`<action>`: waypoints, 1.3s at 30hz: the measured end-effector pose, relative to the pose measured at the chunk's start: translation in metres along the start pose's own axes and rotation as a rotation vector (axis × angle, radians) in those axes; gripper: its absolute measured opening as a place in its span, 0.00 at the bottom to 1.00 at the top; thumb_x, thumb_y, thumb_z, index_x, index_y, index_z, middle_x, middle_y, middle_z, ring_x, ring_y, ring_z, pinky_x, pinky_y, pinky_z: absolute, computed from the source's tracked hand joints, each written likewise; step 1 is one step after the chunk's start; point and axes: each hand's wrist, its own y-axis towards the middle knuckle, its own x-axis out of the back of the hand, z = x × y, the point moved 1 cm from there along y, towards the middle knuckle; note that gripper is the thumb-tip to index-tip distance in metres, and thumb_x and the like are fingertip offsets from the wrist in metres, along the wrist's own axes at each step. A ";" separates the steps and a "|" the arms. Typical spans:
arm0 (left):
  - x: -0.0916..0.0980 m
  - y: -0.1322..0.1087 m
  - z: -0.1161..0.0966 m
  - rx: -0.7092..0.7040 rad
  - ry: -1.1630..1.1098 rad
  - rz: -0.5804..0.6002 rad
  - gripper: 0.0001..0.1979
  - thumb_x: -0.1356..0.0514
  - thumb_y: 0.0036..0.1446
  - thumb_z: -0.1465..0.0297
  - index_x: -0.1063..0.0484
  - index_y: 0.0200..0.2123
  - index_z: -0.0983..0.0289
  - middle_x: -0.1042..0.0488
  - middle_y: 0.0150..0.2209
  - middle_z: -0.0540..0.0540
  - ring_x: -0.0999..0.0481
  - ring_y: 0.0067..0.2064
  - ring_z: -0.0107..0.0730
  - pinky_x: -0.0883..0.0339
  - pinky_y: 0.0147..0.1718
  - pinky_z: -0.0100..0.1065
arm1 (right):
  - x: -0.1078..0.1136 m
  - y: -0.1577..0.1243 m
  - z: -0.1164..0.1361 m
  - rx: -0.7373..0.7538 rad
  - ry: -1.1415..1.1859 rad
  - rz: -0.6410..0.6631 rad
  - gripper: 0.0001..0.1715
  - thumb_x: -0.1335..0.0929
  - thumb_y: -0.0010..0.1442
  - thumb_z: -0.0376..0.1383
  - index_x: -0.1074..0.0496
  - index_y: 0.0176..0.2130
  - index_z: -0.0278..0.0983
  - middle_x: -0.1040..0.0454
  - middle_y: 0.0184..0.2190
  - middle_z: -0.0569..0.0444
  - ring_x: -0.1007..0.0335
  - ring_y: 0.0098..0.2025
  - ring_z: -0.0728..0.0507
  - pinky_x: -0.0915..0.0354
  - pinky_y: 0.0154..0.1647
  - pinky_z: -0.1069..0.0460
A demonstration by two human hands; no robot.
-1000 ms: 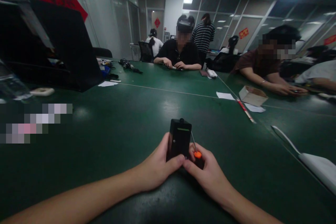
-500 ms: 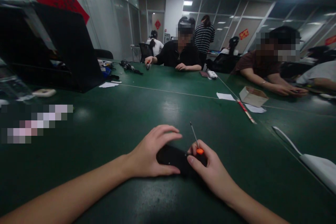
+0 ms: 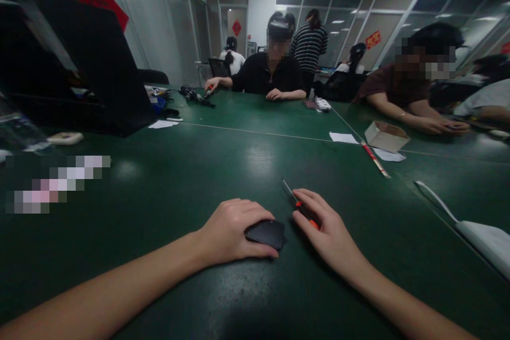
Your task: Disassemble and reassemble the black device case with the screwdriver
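My left hand [image 3: 235, 231] is wrapped around a flat black device [image 3: 266, 234], gripping it by its long edges, with thumb on the near side and fingers on the far side. The palm hides its left end, and its exact kind is not clear. My right hand [image 3: 324, 228] is to the right, apart from the device. Between its thumb and fingers is a screwdriver [image 3: 306, 215] with an orange and black handle. The thin metal shaft points away and to the left, low over the green table [image 3: 191, 297].
At the left stand a large open black case [image 3: 95, 64] and a pale oval object [image 3: 66, 138]. A cardboard box [image 3: 385, 137], paper sheets [image 3: 343, 138] and a red-and-white strip [image 3: 375, 160] lie to the right, with a white object [image 3: 484, 244] nearer. Co-workers [image 3: 271, 71] sit across the table.
The left hand has closed around the black device. My right hand has let go of the device's right end, moved slightly right, and the screwdriver has tipped from upright to nearly flat.
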 end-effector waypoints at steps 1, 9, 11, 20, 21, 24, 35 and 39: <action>-0.001 0.000 0.000 0.029 -0.010 0.003 0.26 0.34 0.51 0.50 0.27 0.46 0.62 0.20 0.43 0.55 0.22 0.43 0.39 0.33 0.44 0.38 | 0.000 -0.001 -0.002 0.035 -0.050 0.013 0.23 0.35 0.64 0.40 0.32 0.57 0.39 0.35 0.60 0.45 0.36 0.61 0.36 0.39 0.61 0.40; 0.004 0.002 -0.004 0.205 -0.059 0.015 0.22 0.34 0.51 0.53 0.26 0.44 0.61 0.22 0.41 0.54 0.23 0.42 0.38 0.32 0.43 0.36 | 0.003 -0.004 -0.001 0.197 -0.332 0.108 0.23 0.34 0.63 0.37 0.32 0.58 0.36 0.30 0.55 0.41 0.33 0.56 0.34 0.35 0.56 0.37; 0.007 0.002 -0.004 0.227 -0.062 0.028 0.22 0.34 0.52 0.53 0.25 0.44 0.61 0.22 0.41 0.54 0.23 0.41 0.38 0.32 0.42 0.36 | 0.008 -0.001 -0.002 0.154 -0.291 0.097 0.19 0.34 0.63 0.38 0.28 0.53 0.37 0.24 0.47 0.43 0.29 0.49 0.35 0.32 0.51 0.37; 0.019 0.007 -0.004 0.300 -0.082 0.038 0.19 0.34 0.52 0.55 0.23 0.45 0.57 0.21 0.42 0.51 0.22 0.41 0.37 0.32 0.40 0.35 | 0.025 0.022 -0.023 -0.426 0.863 -0.276 0.23 0.25 0.51 0.51 0.30 0.33 0.36 0.33 0.19 0.60 0.38 0.18 0.50 0.43 0.17 0.55; 0.019 0.007 -0.004 0.300 -0.084 0.041 0.18 0.34 0.53 0.56 0.23 0.45 0.57 0.21 0.42 0.51 0.22 0.42 0.37 0.32 0.41 0.35 | 0.025 0.023 -0.023 -0.430 0.912 -0.298 0.24 0.25 0.50 0.52 0.31 0.31 0.37 0.34 0.19 0.60 0.39 0.17 0.51 0.44 0.16 0.56; 0.019 0.007 -0.004 0.299 -0.086 0.042 0.18 0.35 0.54 0.57 0.23 0.46 0.57 0.20 0.44 0.51 0.22 0.44 0.38 0.32 0.44 0.37 | 0.024 0.020 -0.019 -0.374 0.912 -0.338 0.23 0.26 0.51 0.53 0.32 0.30 0.38 0.34 0.18 0.60 0.38 0.17 0.51 0.43 0.15 0.57; 0.016 0.004 -0.005 0.322 -0.059 0.016 0.19 0.35 0.53 0.55 0.23 0.45 0.57 0.20 0.45 0.52 0.22 0.45 0.41 0.32 0.47 0.42 | 0.025 0.009 -0.008 -0.242 0.744 -0.501 0.16 0.30 0.60 0.47 0.33 0.29 0.40 0.32 0.22 0.59 0.37 0.16 0.52 0.42 0.13 0.57; 0.016 0.003 -0.004 0.308 -0.058 0.009 0.19 0.36 0.53 0.55 0.23 0.46 0.57 0.20 0.46 0.51 0.22 0.46 0.41 0.32 0.48 0.42 | 0.024 0.008 -0.008 -0.252 0.741 -0.461 0.15 0.31 0.60 0.46 0.33 0.29 0.40 0.32 0.22 0.59 0.36 0.16 0.51 0.42 0.13 0.56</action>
